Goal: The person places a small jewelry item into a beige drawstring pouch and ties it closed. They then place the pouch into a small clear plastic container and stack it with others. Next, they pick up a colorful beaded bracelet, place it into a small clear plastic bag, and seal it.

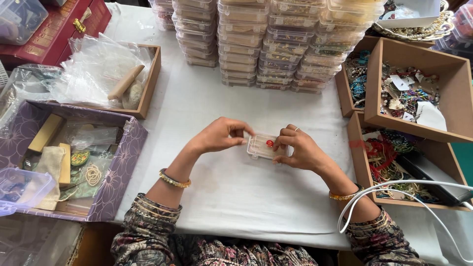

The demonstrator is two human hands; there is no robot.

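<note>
Fingers (245,134) of the left hand (220,135) pinch one short end of a small clear plastic box (260,146); the right hand (299,149) pinches the other end beside a round red bead (269,143). This flat, glossy rectangular box rests mid-tabletop (246,192) on smooth white cloth, before stacked clear cases (276,44) and wooden trays (419,88) of tangled beads.

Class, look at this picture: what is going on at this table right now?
A person holds a small clear plastic box with both hands over a white table. The left hand grips its left end; the right hand pinches near a red bead. Stacks of similar boxes stand behind.
</note>
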